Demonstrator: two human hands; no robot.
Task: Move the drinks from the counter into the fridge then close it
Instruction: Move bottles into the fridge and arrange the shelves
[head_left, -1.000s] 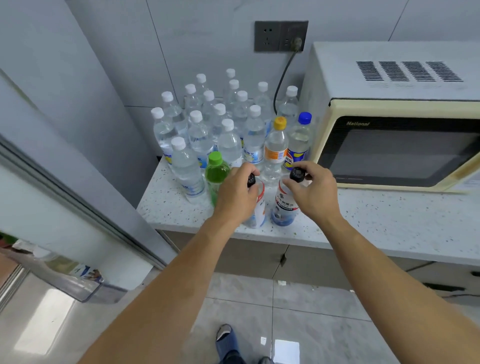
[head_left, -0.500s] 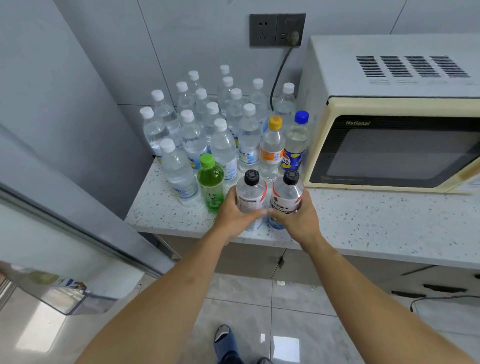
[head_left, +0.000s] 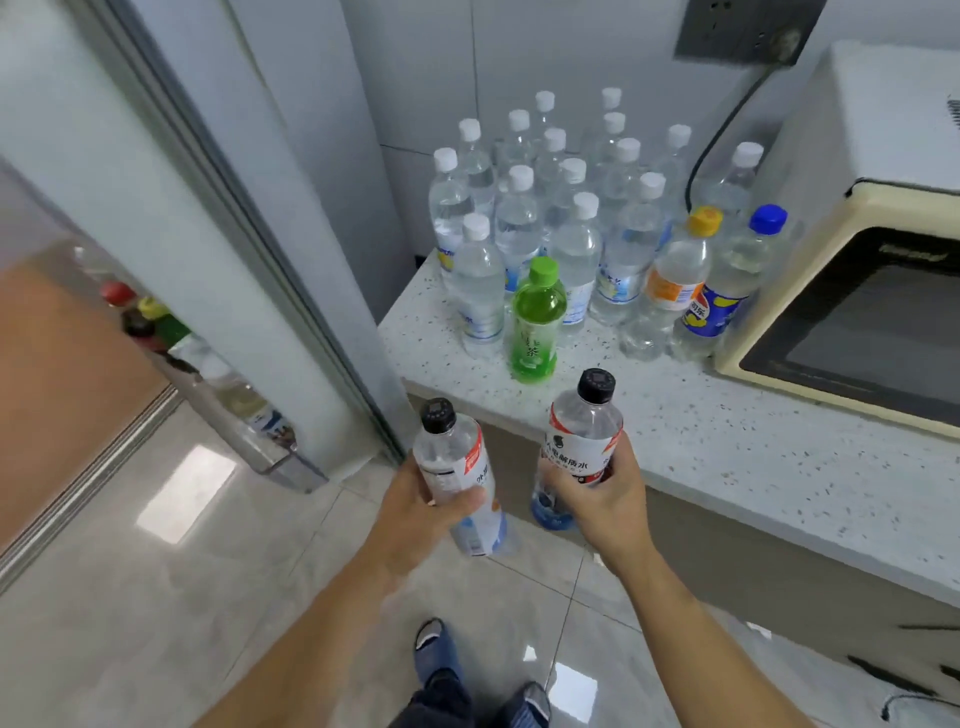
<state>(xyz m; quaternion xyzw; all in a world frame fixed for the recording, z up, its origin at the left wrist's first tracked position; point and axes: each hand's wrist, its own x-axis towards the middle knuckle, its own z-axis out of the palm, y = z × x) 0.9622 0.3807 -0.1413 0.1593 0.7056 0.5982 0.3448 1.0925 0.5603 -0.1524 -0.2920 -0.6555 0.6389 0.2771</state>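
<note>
Speckled tabletop (head_left: 727, 441) behind; my left grip (head_left: 415, 512) and right grip (head_left: 605, 493) each wrap one black-capped bottle (head_left: 457, 467), (head_left: 584, 441), both clear of it.

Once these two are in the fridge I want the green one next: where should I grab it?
Wrap the body of the green bottle below its cap, coming from the counter's front edge. It stands upright at the front of the cluster, so that side is open; clear bottles crowd close behind and beside it.

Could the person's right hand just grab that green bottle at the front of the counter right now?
Probably not yet: the right hand already grips a black-capped bottle. The green bottle itself stands unblocked at the front of the group.
</note>
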